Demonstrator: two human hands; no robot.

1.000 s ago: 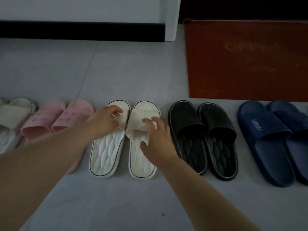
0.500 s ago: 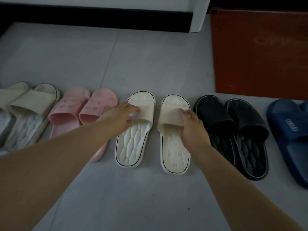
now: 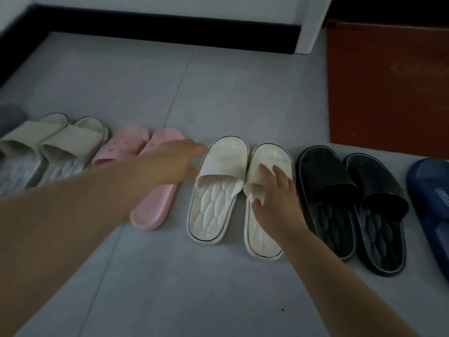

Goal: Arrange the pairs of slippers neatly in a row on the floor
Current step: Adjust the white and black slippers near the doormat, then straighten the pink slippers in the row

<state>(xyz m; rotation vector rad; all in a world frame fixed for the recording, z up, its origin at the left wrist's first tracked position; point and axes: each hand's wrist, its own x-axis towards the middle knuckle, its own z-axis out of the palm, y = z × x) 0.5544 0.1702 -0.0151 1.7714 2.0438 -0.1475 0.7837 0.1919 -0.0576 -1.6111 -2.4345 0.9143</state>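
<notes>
Five pairs already line the floor (image 3: 218, 300); left hand (image 3: 175, 164) hovers spread, right hand (image 3: 277, 198) lies flat on the white slippers (image 3: 213, 205), nothing gripped.

Grey tile floor (image 3: 218, 93), pretty dim. The slippers sit in a row on it, so take the white pair (image 3: 238, 190) as the anchor: a pink pair (image 3: 145, 171) just left of it, a beige pair (image 3: 60, 147) further left. Black pair (image 3: 349, 205) just to the right, then a blue slipper (image 3: 432, 203) cut off at the edge. Red-brown doormat (image 3: 388, 88) lies behind and right.
</notes>
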